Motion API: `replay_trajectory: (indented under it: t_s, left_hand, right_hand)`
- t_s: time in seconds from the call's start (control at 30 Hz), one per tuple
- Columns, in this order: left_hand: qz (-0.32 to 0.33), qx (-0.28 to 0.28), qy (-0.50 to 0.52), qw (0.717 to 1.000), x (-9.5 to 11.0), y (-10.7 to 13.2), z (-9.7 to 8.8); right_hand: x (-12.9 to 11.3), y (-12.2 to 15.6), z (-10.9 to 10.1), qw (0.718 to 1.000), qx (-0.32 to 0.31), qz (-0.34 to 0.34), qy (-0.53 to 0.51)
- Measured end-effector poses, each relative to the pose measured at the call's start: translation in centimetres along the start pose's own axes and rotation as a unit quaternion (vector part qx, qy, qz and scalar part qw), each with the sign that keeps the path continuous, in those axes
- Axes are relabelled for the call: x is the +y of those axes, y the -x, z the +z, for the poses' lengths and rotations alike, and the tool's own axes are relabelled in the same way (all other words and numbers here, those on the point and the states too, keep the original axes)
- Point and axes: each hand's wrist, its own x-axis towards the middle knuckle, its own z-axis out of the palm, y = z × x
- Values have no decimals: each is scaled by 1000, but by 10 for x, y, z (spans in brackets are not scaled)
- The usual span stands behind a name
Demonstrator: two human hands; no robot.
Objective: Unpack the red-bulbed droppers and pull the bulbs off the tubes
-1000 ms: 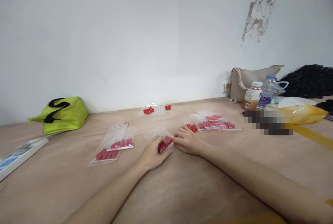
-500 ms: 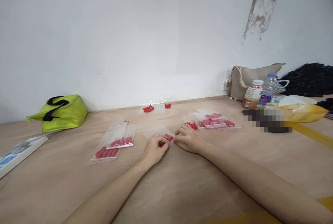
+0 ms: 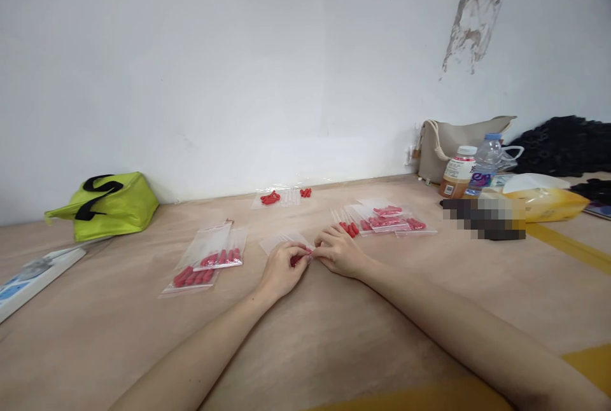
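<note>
In the middle of the table, my left hand (image 3: 284,268) is closed on a small clear plastic bag (image 3: 286,239). Red pieces in it show partly between the fingers, and pale thin sticks fan out behind. My right hand (image 3: 340,252) pinches the bag's right edge, fingertips close to those of the left. Just beyond the right hand lie several loose red-ended sticks (image 3: 350,229). Filled clear bags with red pieces (image 3: 389,222) overlap to the right of them. More filled bags (image 3: 219,259) are stacked left of my left hand.
Near the wall lie red pieces (image 3: 270,198) on clear plastic and a second small red cluster (image 3: 305,193). A lime-green bag (image 3: 119,210) and a white-edged board (image 3: 42,277) are at left. At right stand a tea-coloured bottle (image 3: 458,172), a water bottle (image 3: 485,166) and a yellow tissue pack (image 3: 548,204).
My fingertips have drawn closer together at the bag, and the left fingers now cover more of the red pieces. The view has shifted slightly; the other things lie as before.
</note>
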Motion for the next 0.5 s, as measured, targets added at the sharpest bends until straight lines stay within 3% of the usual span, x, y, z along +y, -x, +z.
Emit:
replay_trajectory:
  t_s: [0.27, 0.4, 0.5]
  left_hand:
    - [-23, 18, 5, 1000, -1, 0, 2]
    - [-84, 49, -4, 995, -4, -1, 1]
    - [-85, 77, -13, 993, -4, 0, -2]
  right_hand:
    - [-11, -8, 3, 1000, 10, 9, -16]
    - [-13, -10, -1, 999, -20, -11, -37]
    - [-13, -7, -5, 993, -55, 12, -101]
